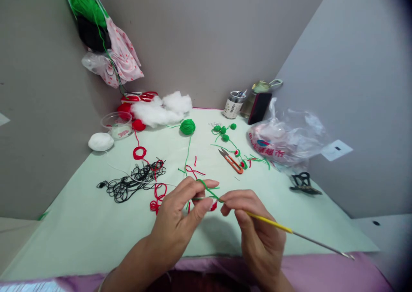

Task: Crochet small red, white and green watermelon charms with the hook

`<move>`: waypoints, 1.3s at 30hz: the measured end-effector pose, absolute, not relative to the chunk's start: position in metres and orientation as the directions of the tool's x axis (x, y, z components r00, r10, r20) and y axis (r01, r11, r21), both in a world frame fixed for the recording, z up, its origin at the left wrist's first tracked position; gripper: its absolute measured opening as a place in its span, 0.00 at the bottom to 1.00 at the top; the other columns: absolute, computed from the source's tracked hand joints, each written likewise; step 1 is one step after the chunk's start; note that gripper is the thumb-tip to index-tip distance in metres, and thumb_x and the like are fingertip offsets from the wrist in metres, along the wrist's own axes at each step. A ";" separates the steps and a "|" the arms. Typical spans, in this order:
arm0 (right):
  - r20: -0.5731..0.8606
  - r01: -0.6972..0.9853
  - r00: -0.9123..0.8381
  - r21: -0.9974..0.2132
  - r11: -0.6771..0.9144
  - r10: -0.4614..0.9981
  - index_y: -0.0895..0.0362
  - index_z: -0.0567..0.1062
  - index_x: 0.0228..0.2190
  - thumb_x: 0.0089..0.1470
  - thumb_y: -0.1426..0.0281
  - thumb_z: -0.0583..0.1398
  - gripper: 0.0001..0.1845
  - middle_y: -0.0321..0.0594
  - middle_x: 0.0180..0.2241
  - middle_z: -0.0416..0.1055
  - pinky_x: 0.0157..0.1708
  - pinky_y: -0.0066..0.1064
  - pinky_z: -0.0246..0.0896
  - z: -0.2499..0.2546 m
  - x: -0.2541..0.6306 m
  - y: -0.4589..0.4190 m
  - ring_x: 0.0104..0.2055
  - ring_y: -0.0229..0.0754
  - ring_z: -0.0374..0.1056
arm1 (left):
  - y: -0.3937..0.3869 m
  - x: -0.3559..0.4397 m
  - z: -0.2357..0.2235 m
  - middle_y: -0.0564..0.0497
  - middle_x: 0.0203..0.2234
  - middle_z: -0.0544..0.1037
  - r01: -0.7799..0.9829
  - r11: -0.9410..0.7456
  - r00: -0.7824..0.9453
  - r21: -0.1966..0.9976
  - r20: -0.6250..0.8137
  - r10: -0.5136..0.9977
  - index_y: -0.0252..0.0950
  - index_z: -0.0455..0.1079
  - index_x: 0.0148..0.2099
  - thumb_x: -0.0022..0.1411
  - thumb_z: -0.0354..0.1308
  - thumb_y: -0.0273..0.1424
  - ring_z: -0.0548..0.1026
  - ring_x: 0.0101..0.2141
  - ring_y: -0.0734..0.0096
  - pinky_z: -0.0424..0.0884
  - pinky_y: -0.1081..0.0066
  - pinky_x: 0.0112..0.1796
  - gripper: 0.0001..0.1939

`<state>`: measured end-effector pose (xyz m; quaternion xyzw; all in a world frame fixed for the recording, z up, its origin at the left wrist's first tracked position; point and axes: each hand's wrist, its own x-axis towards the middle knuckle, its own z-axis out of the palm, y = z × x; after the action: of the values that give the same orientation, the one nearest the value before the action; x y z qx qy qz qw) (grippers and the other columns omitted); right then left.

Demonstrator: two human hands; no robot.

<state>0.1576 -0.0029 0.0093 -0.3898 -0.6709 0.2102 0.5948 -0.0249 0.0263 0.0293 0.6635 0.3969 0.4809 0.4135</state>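
In my right hand [257,227] is a crochet hook [270,222] with a yellow grip; its bare metal end points down to the right. The other end meets green yarn [209,190] between my two hands. My left hand [183,210] pinches a small red and white crocheted piece [213,205], mostly hidden behind the thumb, and the green yarn runs over its index finger. That strand appears to lead back to a green yarn ball [187,127]. Short red yarn pieces [195,170] lie just beyond my left hand.
Orange-handled thread snips [231,161] lie at right centre, near small green crocheted balls [225,138]. Tangled black yarn [135,182] and red yarn [139,153] spread at left. White stuffing [161,109], a pen can [234,105], a phone [259,108] and a plastic bag [283,137] stand behind.
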 end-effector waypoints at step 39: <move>0.446 -0.099 0.157 -0.881 0.463 0.881 0.53 0.84 0.41 0.70 0.71 0.60 0.11 0.39 0.34 0.78 0.36 0.32 0.70 0.008 0.161 -0.004 0.33 0.38 0.74 | 0.022 -0.016 0.016 0.56 0.31 0.74 -0.459 0.286 0.262 0.841 -0.179 0.948 0.46 0.82 0.55 0.58 0.76 0.32 0.70 0.33 0.77 0.66 0.76 0.38 0.22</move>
<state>0.1613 -0.0035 0.0079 -0.3654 -0.5354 0.3674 0.6669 -0.0165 0.0222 0.0165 0.3411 0.3584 0.4907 0.7173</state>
